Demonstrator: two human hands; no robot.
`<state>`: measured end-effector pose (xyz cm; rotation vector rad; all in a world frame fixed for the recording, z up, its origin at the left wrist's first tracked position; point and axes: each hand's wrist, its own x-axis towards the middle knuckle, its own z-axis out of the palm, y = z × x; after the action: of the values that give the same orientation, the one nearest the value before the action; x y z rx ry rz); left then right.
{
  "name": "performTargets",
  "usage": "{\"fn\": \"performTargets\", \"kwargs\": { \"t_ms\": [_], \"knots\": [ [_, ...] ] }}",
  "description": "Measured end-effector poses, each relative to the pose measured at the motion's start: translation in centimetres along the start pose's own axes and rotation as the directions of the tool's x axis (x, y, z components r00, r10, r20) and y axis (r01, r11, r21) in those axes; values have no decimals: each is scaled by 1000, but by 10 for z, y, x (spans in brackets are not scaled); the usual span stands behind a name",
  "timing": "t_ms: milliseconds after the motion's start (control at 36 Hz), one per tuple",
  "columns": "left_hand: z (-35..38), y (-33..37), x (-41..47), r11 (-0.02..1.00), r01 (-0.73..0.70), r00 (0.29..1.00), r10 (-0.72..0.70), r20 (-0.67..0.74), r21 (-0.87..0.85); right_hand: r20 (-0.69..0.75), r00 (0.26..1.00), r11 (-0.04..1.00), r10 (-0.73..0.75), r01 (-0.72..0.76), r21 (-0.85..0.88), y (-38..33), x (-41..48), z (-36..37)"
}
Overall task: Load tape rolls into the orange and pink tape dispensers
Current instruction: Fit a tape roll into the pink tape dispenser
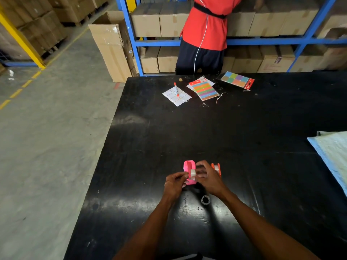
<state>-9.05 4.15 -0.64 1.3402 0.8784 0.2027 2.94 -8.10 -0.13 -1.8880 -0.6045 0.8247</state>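
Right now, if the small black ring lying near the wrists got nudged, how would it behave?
The black ring looks small and hollow, so probably light. It seems to lie flat on the glossy black table, so it would likely slide rather than roll.

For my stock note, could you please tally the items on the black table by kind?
Tape dispensers: 2, pink and orange
Tape rolls: 2, in pink dispenser, in orange dispenser
Loose core ring: 1
Sticker sheets: 3
Marker: 1
Cloth: 1
Total: 10
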Motion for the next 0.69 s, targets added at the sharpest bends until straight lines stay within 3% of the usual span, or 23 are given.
{"fn": "performTargets", "kwargs": {
  "t_ms": [250, 389, 556, 694],
  "knots": [
    [-23, -13, 27, 970, 50, 993, -22, -118, 240, 118, 991, 929, -64, 103, -356, 2, 34, -9],
    [-23, -17, 41, 911, -56, 998, 68, -14, 408, 187, 979, 794, -79, 175, -582, -6, 53, -7],
    [-16, -14, 67, 859, -163, 985, 116, 126, 485, 244, 968, 569, -62, 235, -788, -11, 70, -4],
    [-13, -20, 90, 850, -150, 977, 49, 207, 506, 246, 968, 537, -52, 235, -810, -6, 77, -4]
  ]
}}
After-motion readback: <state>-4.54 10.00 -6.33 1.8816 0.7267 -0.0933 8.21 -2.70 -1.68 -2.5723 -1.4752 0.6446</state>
